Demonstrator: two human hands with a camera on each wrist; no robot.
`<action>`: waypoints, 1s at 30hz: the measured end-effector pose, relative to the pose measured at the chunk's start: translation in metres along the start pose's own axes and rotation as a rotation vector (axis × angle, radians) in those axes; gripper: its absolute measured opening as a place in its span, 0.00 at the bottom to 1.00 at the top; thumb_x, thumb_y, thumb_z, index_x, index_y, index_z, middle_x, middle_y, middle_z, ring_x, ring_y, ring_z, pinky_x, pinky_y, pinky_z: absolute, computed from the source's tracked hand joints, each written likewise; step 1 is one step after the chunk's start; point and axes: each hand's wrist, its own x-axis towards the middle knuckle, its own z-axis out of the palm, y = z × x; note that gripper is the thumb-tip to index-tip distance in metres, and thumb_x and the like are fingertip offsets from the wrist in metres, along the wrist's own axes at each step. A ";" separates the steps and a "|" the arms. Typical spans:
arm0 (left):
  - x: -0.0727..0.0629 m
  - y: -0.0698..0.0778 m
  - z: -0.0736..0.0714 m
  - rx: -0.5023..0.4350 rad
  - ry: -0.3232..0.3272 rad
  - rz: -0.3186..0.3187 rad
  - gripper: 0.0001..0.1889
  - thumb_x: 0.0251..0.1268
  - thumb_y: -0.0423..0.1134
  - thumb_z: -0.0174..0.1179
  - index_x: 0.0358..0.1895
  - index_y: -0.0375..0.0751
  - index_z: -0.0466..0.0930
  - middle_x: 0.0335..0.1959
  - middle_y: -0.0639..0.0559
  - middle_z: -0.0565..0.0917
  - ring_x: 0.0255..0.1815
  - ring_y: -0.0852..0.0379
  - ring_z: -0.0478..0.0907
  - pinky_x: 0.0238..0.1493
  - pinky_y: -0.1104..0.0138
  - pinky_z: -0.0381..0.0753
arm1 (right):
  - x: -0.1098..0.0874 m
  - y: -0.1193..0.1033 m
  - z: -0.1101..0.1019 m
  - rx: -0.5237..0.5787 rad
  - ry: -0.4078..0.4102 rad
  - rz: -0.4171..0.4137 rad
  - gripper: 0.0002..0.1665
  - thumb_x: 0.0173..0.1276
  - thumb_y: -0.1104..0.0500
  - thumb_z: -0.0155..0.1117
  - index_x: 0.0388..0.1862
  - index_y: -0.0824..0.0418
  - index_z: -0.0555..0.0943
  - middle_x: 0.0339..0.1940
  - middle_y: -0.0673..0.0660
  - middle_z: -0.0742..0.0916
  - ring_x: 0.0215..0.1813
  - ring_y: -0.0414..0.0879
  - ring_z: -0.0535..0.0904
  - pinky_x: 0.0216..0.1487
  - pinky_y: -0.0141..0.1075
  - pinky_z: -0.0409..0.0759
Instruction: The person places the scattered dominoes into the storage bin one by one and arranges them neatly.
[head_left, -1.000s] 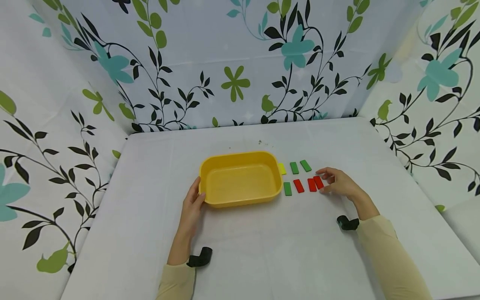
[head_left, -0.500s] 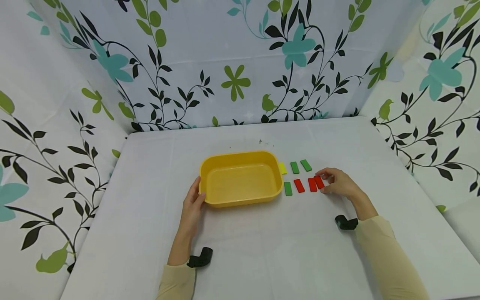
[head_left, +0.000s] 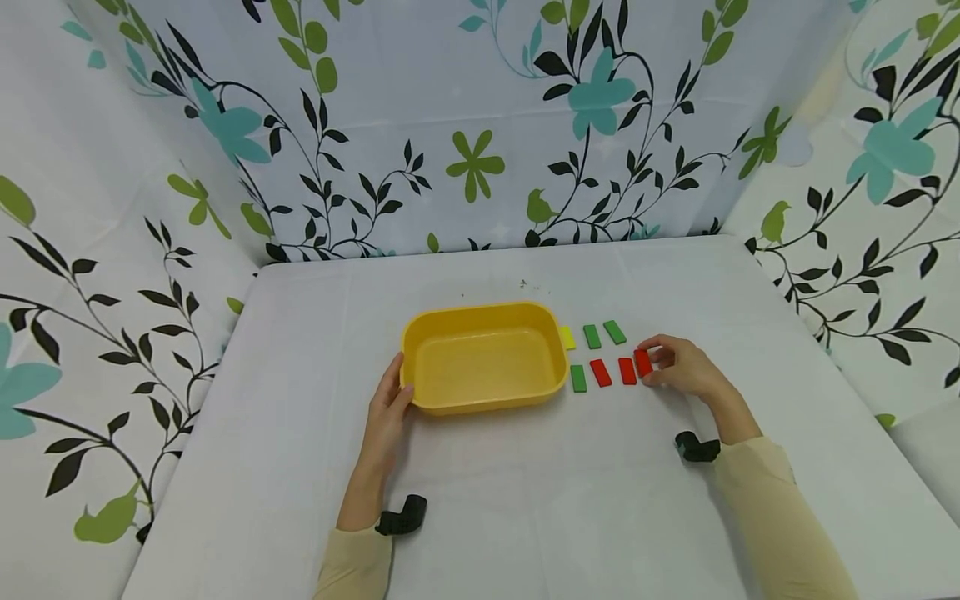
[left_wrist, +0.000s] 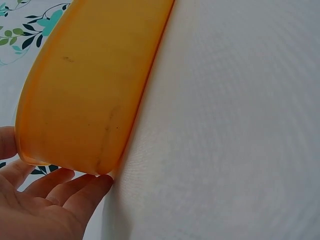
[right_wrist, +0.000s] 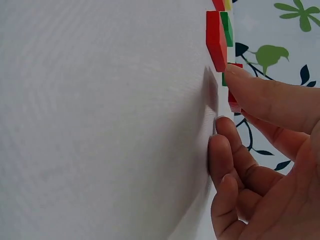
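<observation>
A shallow yellow plastic tray point(head_left: 487, 408) lies on the white-covered table. At its left end my left hand point(head_left: 384, 417) grips it, thumb at the rim; the left wrist view has the fingertips against the tray's end wall point(left_wrist: 85, 95). Right of the tray, my right hand point(head_left: 681, 367) pinches a small red block point(head_left: 643, 362) between thumb and index finger. Part of that red block point(right_wrist: 234, 100) is hidden by the thumb in the right wrist view, where the other fingers are curled near the cloth. Two more red blocks point(head_left: 601, 372) point(head_left: 627, 371) lie to its left.
A green block point(head_left: 578, 378) lies nearest the tray's right corner. Behind it are a yellow block point(head_left: 567, 337) at the tray's edge and two green blocks point(head_left: 592, 336) point(head_left: 615, 332). A leaf-patterned curtain point(head_left: 480, 125) surrounds the table's back and sides.
My right hand has drawn the red block slightly right, and a small gap now separates it from the neighbouring red block. The left hand stays on the tray, which has not visibly moved.
</observation>
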 end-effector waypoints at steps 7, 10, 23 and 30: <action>0.002 -0.001 0.000 0.008 0.004 0.004 0.29 0.79 0.36 0.41 0.79 0.55 0.50 0.80 0.57 0.50 0.80 0.54 0.50 0.77 0.54 0.57 | -0.005 -0.012 -0.005 0.077 0.051 -0.040 0.29 0.65 0.65 0.63 0.65 0.63 0.71 0.49 0.68 0.80 0.49 0.57 0.74 0.44 0.36 0.79; 0.003 -0.002 0.000 0.006 0.008 0.003 0.29 0.79 0.36 0.42 0.79 0.55 0.50 0.80 0.57 0.50 0.80 0.54 0.51 0.77 0.54 0.58 | -0.006 -0.021 -0.006 0.087 0.084 -0.080 0.29 0.65 0.64 0.66 0.65 0.63 0.72 0.46 0.66 0.81 0.46 0.55 0.75 0.41 0.32 0.79; 0.003 -0.001 -0.001 -0.009 -0.011 0.002 0.29 0.79 0.37 0.42 0.79 0.54 0.49 0.80 0.57 0.50 0.79 0.55 0.52 0.77 0.56 0.57 | -0.002 -0.093 0.006 0.177 0.100 -0.155 0.29 0.63 0.62 0.70 0.64 0.59 0.75 0.46 0.64 0.81 0.42 0.53 0.79 0.40 0.22 0.82; 0.003 -0.002 -0.001 -0.017 -0.006 0.005 0.29 0.79 0.36 0.42 0.79 0.53 0.49 0.80 0.56 0.52 0.79 0.54 0.53 0.77 0.57 0.58 | 0.010 -0.139 0.026 0.199 0.072 -0.191 0.29 0.61 0.62 0.71 0.62 0.56 0.77 0.45 0.61 0.82 0.42 0.53 0.79 0.40 0.24 0.83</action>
